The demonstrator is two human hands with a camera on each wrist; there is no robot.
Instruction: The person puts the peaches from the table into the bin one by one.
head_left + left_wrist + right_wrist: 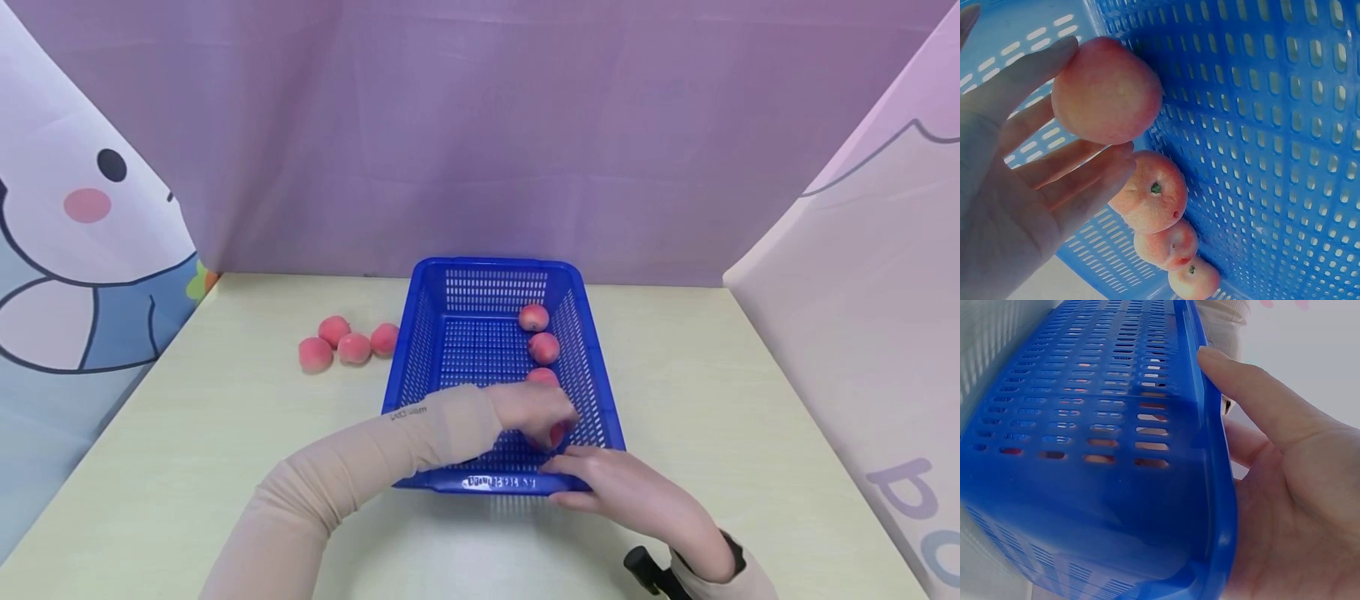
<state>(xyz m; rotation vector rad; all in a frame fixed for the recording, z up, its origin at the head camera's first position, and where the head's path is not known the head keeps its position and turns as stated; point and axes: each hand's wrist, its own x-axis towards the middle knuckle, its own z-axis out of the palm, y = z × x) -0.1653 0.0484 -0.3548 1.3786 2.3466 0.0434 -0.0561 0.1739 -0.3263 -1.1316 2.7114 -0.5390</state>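
Observation:
My left hand [536, 408] reaches down into a blue plastic basket [498, 482] at its near right side. It holds a pinkish-red peach [1107, 90] between thumb and fingers, close to the perforated side wall. Three more peaches [1152, 190] lie in a row along that same wall; in the head view the farthest peach [533, 317] sits near the back right corner. At the front right corner, my right hand [622, 487] grips the basket's rim [1213, 456], thumb over the edge and fingers on the other side.
Several loose peaches [355, 348] are grouped on the pale table [225, 433] left of the basket, one close against its wall. A purple cloth [480, 133] hangs behind the table, with printed cloth panels on both sides.

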